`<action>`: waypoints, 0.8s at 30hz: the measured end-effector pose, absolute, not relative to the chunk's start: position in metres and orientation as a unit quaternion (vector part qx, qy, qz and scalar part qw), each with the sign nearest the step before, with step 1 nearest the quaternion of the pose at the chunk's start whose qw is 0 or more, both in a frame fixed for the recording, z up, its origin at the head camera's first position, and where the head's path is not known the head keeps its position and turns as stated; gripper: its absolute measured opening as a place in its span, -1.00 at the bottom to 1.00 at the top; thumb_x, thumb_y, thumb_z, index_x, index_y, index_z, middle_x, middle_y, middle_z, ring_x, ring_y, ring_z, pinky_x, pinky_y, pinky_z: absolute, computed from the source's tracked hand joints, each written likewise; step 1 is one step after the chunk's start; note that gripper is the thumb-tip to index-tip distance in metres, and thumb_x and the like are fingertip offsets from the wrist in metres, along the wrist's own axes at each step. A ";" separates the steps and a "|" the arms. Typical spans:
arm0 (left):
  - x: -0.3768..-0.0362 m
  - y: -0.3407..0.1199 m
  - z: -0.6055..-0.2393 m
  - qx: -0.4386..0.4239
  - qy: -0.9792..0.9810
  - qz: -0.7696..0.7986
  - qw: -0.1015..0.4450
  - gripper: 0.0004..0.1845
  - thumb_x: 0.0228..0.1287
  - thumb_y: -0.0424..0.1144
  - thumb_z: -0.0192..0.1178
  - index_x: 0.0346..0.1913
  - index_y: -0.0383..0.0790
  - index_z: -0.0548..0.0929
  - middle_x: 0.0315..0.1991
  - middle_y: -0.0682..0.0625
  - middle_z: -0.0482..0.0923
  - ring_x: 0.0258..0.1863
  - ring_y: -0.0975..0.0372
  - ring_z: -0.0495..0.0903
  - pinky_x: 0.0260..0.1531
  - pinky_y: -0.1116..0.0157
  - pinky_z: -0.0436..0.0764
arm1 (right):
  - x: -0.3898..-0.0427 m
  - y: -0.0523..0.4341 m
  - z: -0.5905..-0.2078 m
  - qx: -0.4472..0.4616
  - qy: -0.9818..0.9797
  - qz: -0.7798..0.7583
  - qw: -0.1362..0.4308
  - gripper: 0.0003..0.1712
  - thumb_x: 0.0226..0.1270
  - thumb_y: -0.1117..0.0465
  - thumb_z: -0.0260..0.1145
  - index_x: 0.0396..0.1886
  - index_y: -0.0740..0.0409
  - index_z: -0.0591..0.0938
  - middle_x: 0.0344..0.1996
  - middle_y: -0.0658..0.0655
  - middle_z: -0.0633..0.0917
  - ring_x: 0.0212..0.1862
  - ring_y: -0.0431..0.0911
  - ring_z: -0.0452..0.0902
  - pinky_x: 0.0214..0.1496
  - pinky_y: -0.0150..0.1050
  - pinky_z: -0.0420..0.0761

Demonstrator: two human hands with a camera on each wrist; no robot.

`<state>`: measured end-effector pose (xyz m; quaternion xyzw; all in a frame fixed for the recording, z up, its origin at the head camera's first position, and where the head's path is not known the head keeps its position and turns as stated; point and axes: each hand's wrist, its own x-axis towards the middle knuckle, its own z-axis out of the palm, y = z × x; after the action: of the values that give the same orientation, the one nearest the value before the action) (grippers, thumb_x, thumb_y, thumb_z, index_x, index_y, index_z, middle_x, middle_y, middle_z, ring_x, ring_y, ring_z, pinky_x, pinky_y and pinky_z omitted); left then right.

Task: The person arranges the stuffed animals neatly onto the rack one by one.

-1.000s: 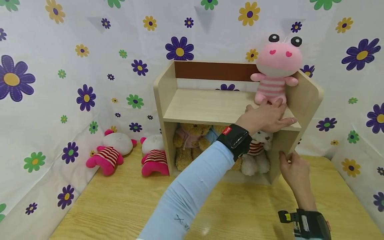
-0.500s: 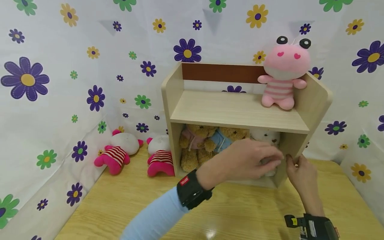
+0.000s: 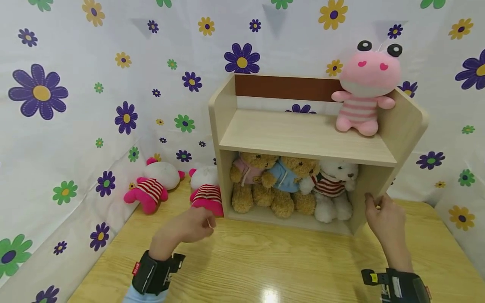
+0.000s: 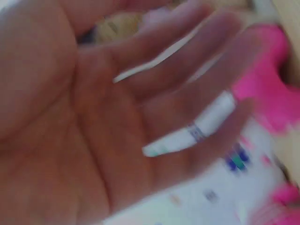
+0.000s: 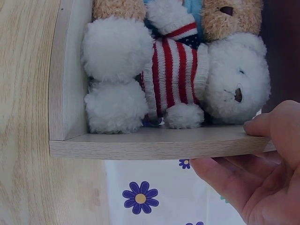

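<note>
The left hand (image 3: 187, 229) hangs empty, fingers loosely spread, over the table's (image 3: 265, 269) left part. The nearest pink striped doll (image 3: 206, 195) lies just beyond it, touching the shelf's (image 3: 379, 185) left wall. The right hand (image 3: 384, 219) pinches the shelf's right wall.

So there's a light wooden table (image 3: 265, 269), and on it sits a small pale wooden shelf unit (image 3: 223, 126) with a brown back strip. Inside the shelf unit's lower compartment three teddy bears sit in a row: one in a pink top (image 3: 248, 181), one in blue (image 3: 289, 183), and a white one in a striped sweater (image 3: 333, 189). Up on the shelf unit's top board, at the right end, a pink plush (image 3: 365, 88) stands upright. Left of the shelf unit, two pink-and-white striped plushies (image 3: 153, 185) (image 3: 204, 191) lie on the table.
</note>
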<state>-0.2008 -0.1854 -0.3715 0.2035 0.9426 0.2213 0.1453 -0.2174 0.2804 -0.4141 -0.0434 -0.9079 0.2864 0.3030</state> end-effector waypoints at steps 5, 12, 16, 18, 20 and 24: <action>-0.230 -0.216 -0.394 0.151 0.967 0.204 -0.019 -0.56 0.27 -0.35 0.34 0.20 -0.35 0.59 0.13 -0.30 0.62 0.05 -0.12 0.63 0.11 -0.09 0.63 | -0.217 0.281 -0.413 -0.055 -0.908 0.290 0.297 -0.60 0.49 0.19 0.18 -0.51 0.40 0.55 -0.51 0.48 0.70 -0.73 -0.10 0.30 -0.71 -0.25 0.22; -0.255 -0.214 -0.426 0.170 0.963 0.199 -0.072 -0.30 0.08 -0.43 0.44 0.36 -0.24 0.53 0.39 -0.46 0.33 0.31 -0.39 0.38 0.21 -0.28 0.49 | -0.217 0.279 -0.413 -0.054 -0.908 0.298 0.289 -0.59 0.50 0.19 0.16 -0.35 0.52 0.62 -0.38 0.57 0.72 -0.60 0.21 0.58 -0.66 -0.21 0.35; -0.262 -0.210 -0.434 0.169 0.966 0.185 -0.062 -0.27 0.05 -0.41 0.49 0.36 -0.25 0.54 0.40 -0.48 0.31 0.31 -0.43 0.37 0.22 -0.28 0.49 | -0.217 0.279 -0.414 -0.055 -0.908 0.303 0.285 -0.60 0.50 0.18 0.16 -0.35 0.51 0.62 -0.36 0.58 0.71 -0.58 0.23 0.60 -0.68 -0.22 0.34; -0.265 -0.208 -0.438 0.168 0.968 0.176 -0.058 -0.30 0.06 -0.40 0.49 0.34 -0.27 0.55 0.40 -0.49 0.31 0.31 -0.43 0.37 0.23 -0.28 0.49 | -0.217 0.280 -0.414 -0.055 -0.907 0.303 0.287 -0.61 0.50 0.19 0.16 -0.36 0.51 0.61 -0.38 0.58 0.71 -0.61 0.19 0.59 -0.69 -0.22 0.33; -0.267 -0.206 -0.440 0.162 0.970 0.173 -0.054 -0.32 0.07 -0.38 0.49 0.33 -0.27 0.56 0.40 -0.48 0.30 0.32 -0.42 0.36 0.22 -0.28 0.49 | -0.217 0.281 -0.415 -0.050 -0.907 0.298 0.294 -0.62 0.49 0.21 0.17 -0.37 0.51 0.61 -0.39 0.58 0.71 -0.63 0.17 0.58 -0.69 -0.23 0.32; -0.267 -0.202 -0.443 0.150 0.973 0.167 -0.057 -0.34 0.07 -0.37 0.49 0.31 -0.25 0.58 0.39 -0.47 0.30 0.30 -0.41 0.37 0.13 -0.31 0.54 | -0.217 0.281 -0.414 -0.040 -0.905 0.292 0.307 -0.63 0.48 0.23 0.19 -0.44 0.48 0.59 -0.42 0.57 0.71 -0.70 0.03 0.46 -0.70 -0.25 0.27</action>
<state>-0.2672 -0.2018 -0.4430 0.1504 0.9727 0.1674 -0.0570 -0.2166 0.2813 -0.4142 -0.0396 -0.9049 0.2920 0.3070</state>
